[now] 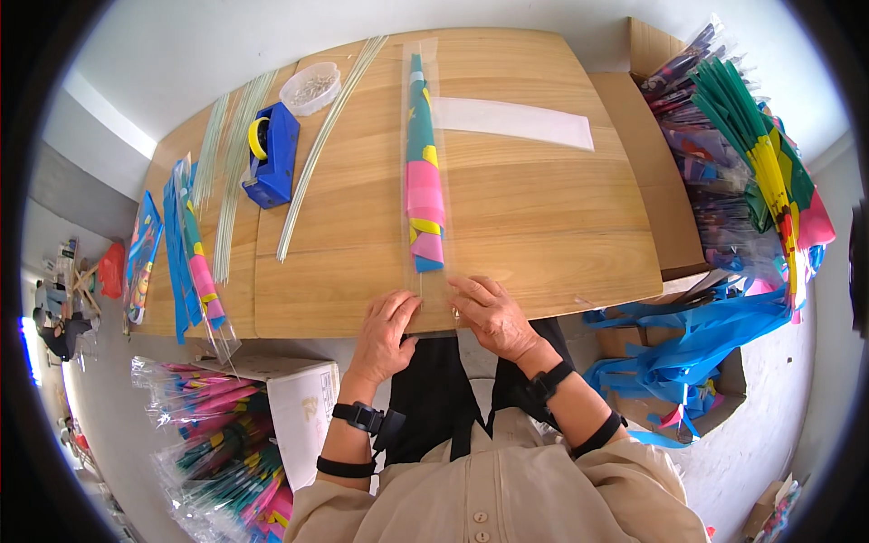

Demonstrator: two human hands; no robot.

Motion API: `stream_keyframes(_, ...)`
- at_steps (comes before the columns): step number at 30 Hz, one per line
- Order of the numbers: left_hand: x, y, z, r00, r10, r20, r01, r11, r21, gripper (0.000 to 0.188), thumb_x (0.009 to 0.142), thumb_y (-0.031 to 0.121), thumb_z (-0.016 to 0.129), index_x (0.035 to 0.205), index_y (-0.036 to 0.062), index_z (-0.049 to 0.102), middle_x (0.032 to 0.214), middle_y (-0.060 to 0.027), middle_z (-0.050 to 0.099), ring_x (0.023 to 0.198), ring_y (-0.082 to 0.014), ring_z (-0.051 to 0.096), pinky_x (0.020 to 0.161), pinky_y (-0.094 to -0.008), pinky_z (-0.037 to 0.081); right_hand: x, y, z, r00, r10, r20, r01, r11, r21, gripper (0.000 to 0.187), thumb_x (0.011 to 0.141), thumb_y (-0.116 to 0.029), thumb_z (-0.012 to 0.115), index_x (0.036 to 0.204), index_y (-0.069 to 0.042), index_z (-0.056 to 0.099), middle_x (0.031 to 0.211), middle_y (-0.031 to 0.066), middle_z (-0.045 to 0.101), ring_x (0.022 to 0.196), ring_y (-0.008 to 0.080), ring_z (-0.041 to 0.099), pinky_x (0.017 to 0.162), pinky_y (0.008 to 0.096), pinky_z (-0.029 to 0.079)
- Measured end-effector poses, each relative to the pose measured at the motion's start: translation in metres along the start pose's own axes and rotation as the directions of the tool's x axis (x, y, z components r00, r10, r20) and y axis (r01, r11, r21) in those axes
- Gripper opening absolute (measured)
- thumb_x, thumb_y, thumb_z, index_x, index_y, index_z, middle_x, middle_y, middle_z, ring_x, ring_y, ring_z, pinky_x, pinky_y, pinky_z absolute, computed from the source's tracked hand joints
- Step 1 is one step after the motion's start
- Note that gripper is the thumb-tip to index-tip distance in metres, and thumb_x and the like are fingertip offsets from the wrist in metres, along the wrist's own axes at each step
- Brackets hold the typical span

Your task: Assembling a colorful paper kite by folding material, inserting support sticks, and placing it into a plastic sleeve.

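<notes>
A rolled bundle of thin fabric [422,185], green, pink, yellow and blue, lies lengthwise inside a long clear plastic sleeve [435,281] at the table's middle. The near end of the sleeve reaches the table's front edge. My left hand [386,337] has its fingers curled on the left side of that end. On the right side, my right hand [493,317] pinches the sleeve's edge between thumb and fingers. Both hands rest close together at the table edge, with the bundle's blue tip just beyond them.
Thin pale rods [328,149], a blue tape dispenser [272,158], a small clear tub [310,88] and packed bundles [201,262] lie left. A white strip [516,123] lies right. A carton [656,163] stands beyond the right edge; a box [303,407] stands below left.
</notes>
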State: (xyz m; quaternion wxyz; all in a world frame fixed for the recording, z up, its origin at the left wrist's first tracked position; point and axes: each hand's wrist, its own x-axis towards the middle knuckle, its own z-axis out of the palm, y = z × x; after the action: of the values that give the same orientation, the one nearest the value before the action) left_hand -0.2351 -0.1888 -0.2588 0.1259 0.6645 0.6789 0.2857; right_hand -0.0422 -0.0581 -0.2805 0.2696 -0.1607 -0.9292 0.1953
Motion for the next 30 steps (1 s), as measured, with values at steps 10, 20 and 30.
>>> stream_keyframes(10,0.001,-0.013,0.008,0.997,0.033,-0.072,-0.042,0.991,-0.127,0.049,0.063,-0.002,0.074,0.111,0.0027,0.063,0.115,-0.0114,0.06,0.112,-0.0342,0.054,0.096,-0.0422,0.046,0.0,0.004,0.001,0.989,-0.149,-0.006,0.149,0.986,-0.073,0.025,0.072,-0.009,0.066,0.097,-0.006,0.068,0.11,0.0053,0.067,0.106,0.0256,0.06,0.089,0.0388,0.05)
stream_keyframes(20,0.001,-0.02,0.03,0.952,-0.004,-0.305,-0.034,0.992,-0.12,0.026,0.068,-0.006,0.072,0.092,0.0055,0.069,0.098,-0.006,0.064,0.096,-0.03,0.06,0.082,-0.0382,0.051,-0.007,0.004,0.014,0.994,0.02,-0.111,-0.009,0.996,0.094,0.028,0.069,-0.007,0.072,0.096,-0.006,0.067,0.102,0.0065,0.065,0.097,0.0295,0.06,0.085,0.0382,0.051)
stream_keyframes(30,0.005,-0.014,0.036,0.897,-0.146,-0.418,0.133,0.989,-0.059,0.011,0.072,0.005,0.074,0.075,0.0066,0.064,0.089,-0.004,0.056,0.089,-0.0257,0.049,0.084,-0.0381,0.038,0.003,-0.009,0.024,0.908,0.317,-0.274,-0.275,0.944,0.181,0.01,0.072,-0.005,0.071,0.075,-0.003,0.062,0.092,0.0091,0.059,0.085,0.0311,0.055,0.075,0.0412,0.047)
